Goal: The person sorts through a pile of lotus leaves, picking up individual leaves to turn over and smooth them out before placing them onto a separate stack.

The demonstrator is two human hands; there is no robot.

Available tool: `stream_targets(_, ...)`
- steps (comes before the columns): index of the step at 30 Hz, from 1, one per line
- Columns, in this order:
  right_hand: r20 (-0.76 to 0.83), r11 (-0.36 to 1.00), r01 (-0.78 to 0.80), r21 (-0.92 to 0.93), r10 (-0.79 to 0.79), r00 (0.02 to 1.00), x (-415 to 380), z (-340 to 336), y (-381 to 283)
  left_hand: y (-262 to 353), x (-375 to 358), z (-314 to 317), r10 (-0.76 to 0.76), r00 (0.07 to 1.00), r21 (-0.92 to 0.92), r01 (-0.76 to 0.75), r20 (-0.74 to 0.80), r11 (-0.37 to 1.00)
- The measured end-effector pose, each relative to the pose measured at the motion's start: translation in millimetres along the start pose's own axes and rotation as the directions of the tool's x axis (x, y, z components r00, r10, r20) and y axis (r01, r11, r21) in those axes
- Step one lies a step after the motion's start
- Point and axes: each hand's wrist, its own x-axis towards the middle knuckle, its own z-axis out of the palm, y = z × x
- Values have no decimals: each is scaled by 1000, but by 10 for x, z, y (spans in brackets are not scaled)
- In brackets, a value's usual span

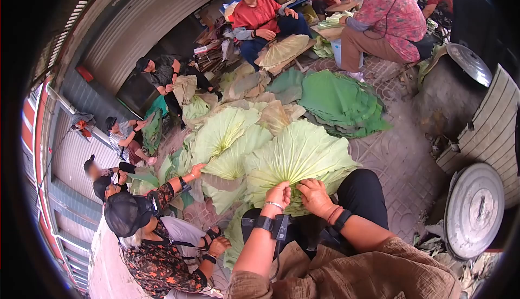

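Nearest, lower centre: left hand (pixel 278 195) and right hand (pixel 317 197) side by side, fingers of both clamped on the lower edge of a broad pale leaf (pixel 303 150). Leaf lies at centre of frame, veins fanning upward, more leaves beneath. Dark-trousered knee (pixel 364 191) just right of it.

Lower left: co-worker in floral top (pixel 157 261), 1 arm stretched to loose pale leaves (pixel 227 134) left of centre.

Right edge: 2 round metal lids, lower 1 (pixel 476 212) the larger in view.

Farther, above centre: dark green leaf pile (pixel 341 99) on patterned paving (pixel 398 147).

Farther still, top: seated person in red (pixel 265 15), tan leaf (pixel 284 51) on a board before them; person in pink patterned shirt (pixel 390 15) to the right.

Upper left: ribbed shutter (pixel 146 25).
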Motion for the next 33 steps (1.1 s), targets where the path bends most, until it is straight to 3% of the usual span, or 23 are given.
stream_targets(8,24,999,-1,-32,1,1000,-37,48,39,-32,93,-99,54,997,-183,-42,61,982)
stream_targets(10,34,1000,-24,-3,24,999,-46,59,51,2,40,-69,0,1000,-502,15,29,865)
stream_targets(13,59,999,-39,9,38,998,-29,51,51,11,47,-117,-25,988,-625,115,151,772)
stream_targets(23,84,998,-56,11,55,995,0,23,42,241,-176,-90,35,951,-667,189,308,720)
stream_targets(24,60,999,-37,16,36,998,4,12,22,272,-210,-134,137,929,-686,150,344,712)
stream_targets(25,36,1000,-17,19,16,999,8,1,15,320,-239,-180,136,930,-688,149,341,710)
stream_targets(28,40,1000,-12,25,11,999,11,1,22,483,-313,-430,397,788,-708,70,471,702)
stream_targets(31,33,999,-9,41,7,999,26,0,14,630,-492,-732,490,771,-768,-2,407,641)
stream_targets(33,30,999,-7,50,6,1000,23,-19,4,671,-665,-932,547,789,-810,-111,280,575)
